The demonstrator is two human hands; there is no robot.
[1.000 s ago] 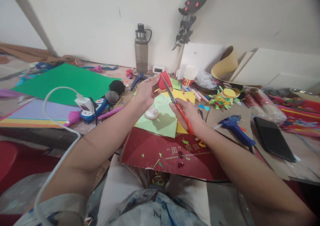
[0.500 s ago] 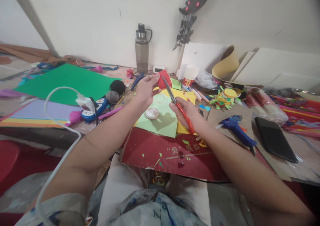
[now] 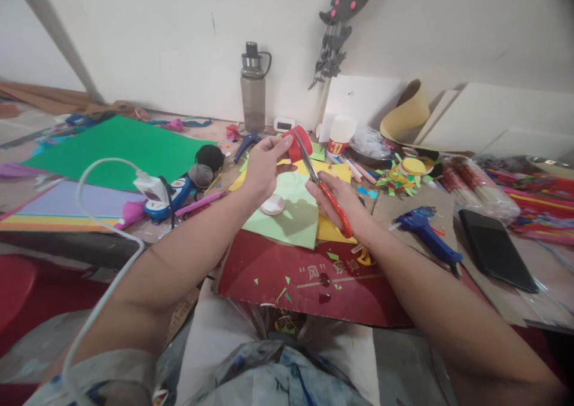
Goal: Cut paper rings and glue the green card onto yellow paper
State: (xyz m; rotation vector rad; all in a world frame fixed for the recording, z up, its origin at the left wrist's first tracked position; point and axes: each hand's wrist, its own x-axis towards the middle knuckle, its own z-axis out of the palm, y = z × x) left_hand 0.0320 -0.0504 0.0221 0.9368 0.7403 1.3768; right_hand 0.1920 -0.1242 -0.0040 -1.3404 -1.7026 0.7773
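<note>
Between its thumb and fingers, my left hand (image 3: 268, 162) pinches a curved red piece (image 3: 294, 150) that looks like paper or the wall of a cut cup. My right hand (image 3: 334, 198) grips red-handled scissors (image 3: 329, 198). Their blades point up and left and lie across the red piece, nearly closed. Below the hands, a light green paper sheet (image 3: 298, 226) rests over yellow paper (image 3: 334, 231). A small white disc with a raised rim (image 3: 272, 204) sits on the green sheet.
Right of my hands lie a blue glue gun (image 3: 428, 235), a black phone (image 3: 497, 250) and a yellow-green paper craft (image 3: 406, 173). A bottle (image 3: 253, 95) stands behind. At left are a green sheet (image 3: 121, 149) and a white cable (image 3: 105, 292). Paper scraps dot the red board (image 3: 269, 274).
The red piece has turned and moved slightly right, showing more of its curve. The scissors have shifted a little right and down, with the blades still against the piece.
</note>
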